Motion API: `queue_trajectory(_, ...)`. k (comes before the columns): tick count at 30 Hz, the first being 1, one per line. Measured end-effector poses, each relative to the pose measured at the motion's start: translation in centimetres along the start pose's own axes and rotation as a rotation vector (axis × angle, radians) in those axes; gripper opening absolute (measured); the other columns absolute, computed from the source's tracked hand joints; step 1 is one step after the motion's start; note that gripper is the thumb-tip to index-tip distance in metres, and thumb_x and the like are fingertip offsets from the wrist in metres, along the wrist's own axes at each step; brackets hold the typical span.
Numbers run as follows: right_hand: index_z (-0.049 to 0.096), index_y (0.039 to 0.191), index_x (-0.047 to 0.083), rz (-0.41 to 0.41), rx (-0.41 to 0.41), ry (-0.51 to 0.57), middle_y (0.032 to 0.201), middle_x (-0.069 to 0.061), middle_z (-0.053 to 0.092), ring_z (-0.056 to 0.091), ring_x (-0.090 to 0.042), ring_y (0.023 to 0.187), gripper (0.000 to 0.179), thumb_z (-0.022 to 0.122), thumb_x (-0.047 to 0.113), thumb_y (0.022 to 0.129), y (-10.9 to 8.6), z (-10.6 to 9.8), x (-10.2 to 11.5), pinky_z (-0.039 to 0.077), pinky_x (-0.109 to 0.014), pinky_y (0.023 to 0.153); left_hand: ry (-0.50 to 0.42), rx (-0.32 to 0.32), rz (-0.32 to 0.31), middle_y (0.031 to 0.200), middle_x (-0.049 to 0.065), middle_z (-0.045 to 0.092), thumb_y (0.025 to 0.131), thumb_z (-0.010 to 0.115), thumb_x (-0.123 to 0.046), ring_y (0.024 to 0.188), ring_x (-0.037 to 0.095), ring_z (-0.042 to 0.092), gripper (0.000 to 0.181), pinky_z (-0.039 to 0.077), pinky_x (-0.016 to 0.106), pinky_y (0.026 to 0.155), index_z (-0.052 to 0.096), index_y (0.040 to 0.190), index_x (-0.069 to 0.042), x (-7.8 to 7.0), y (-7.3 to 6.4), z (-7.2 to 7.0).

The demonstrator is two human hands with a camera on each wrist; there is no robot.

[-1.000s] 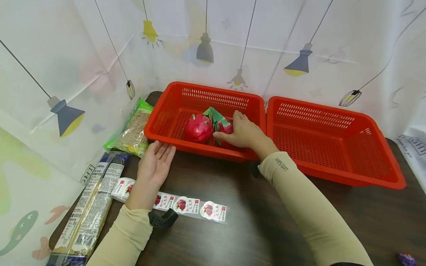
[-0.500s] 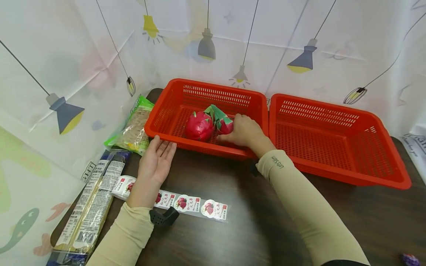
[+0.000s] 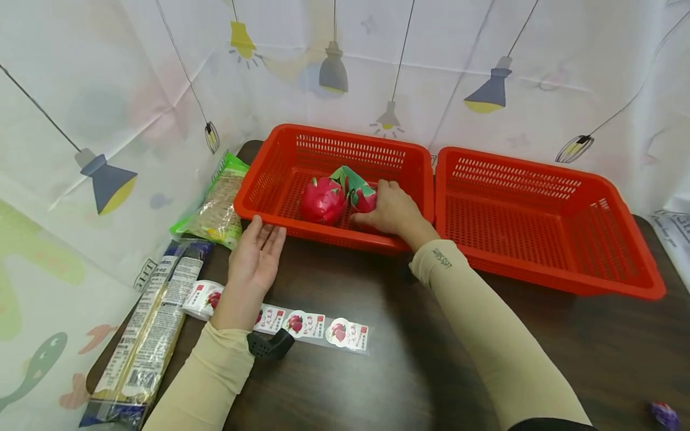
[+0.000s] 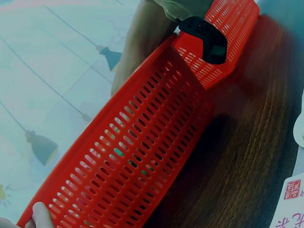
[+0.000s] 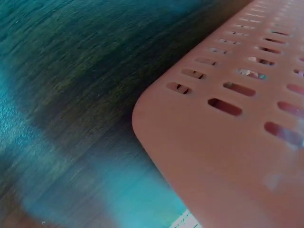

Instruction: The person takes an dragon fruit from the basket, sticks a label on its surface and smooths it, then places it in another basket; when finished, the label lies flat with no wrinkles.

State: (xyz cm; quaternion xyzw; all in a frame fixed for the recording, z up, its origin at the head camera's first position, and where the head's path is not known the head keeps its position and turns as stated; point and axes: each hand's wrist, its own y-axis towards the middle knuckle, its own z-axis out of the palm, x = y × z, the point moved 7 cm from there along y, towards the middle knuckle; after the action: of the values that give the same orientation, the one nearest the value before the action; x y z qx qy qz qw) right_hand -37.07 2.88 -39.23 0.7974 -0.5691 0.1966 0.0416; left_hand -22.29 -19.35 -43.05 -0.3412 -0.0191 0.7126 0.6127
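Right hand [image 3: 395, 208] curves round the right-hand dragon fruit [image 3: 365, 202], thumb on the near side, while the left hand [image 3: 256, 258] lies palm up, fingers nearly straight, tips touching the front rim of the left red basket [image 3: 334, 231]. Both fruits sit in that basket, the other dragon fruit [image 3: 321, 202] just beside the held one. How firm the grip is, I can't fairly tell. Holding the body gently (not the green tips [image 3: 353, 180]) seems wisest, the basket steadied meanwhile.
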Motion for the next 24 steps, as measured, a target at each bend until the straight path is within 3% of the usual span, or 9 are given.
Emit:
queue_trajectory(3,0.042,0.138,0.001,-0.017,-0.017,-0.007,0.127,-0.017,0.053,0.056,-0.031,0.111,0.087,0.080,0.051,0.078,0.3,-0.1,0.5,0.054,-0.050,0.101,-0.023,-0.003,0.008,0.111,0.000,0.049,0.105,0.054,-0.024,0.107,0.013,0.051,0.017,0.059,0.020,0.086,0.050,0.119,-0.016,-0.3,0.0,0.2)
queue_trajectory(7,0.045,0.135,0.001,-0.006,-0.036,0.000,0.123,-0.017,0.055,0.055,-0.031,0.110,0.081,0.081,0.049,0.080,0.4,-0.4,0.8,0.054,-0.048,0.100,-0.035,-0.008,0.007,0.111,0.000,0.048,0.105,0.055,-0.024,0.107,0.012,0.050,0.017,0.059,0.020,0.086,0.050,0.119,-0.015,-0.2,-0.1,0.2)
queue_trajectory(14,0.048,0.128,0.001,0.051,-0.033,0.061,0.115,-0.015,0.058,0.055,-0.030,0.106,0.074,0.081,0.048,0.081,-0.1,-0.5,-0.7,0.056,-0.044,0.094,-0.010,-0.038,-0.016,0.111,0.000,0.049,0.105,0.056,-0.022,0.109,0.012,0.050,0.018,0.058,0.020,0.091,0.050,0.119,-0.014,1.0,0.0,-0.4)
queue_trajectory(19,0.048,0.129,0.002,0.046,-0.054,0.109,0.112,-0.014,0.060,0.058,-0.029,0.101,0.074,0.080,0.050,0.082,-1.1,-3.4,-0.9,0.058,-0.041,0.085,-0.036,-0.006,0.008,0.109,0.002,0.052,0.101,0.063,-0.022,0.107,0.014,0.053,0.020,0.059,0.022,0.089,0.054,0.117,-0.013,1.1,-0.4,-0.3)
queue_trajectory(24,0.044,0.140,0.003,-0.034,-0.094,0.129,0.119,-0.013,0.060,0.060,-0.029,0.105,0.083,0.078,0.052,0.083,-3.6,-7.8,0.5,0.060,-0.042,0.085,-0.034,-0.007,0.023,0.111,0.002,0.050,0.102,0.061,-0.022,0.109,0.013,0.052,0.021,0.059,0.022,0.090,0.053,0.119,-0.013,0.4,-0.7,0.0)
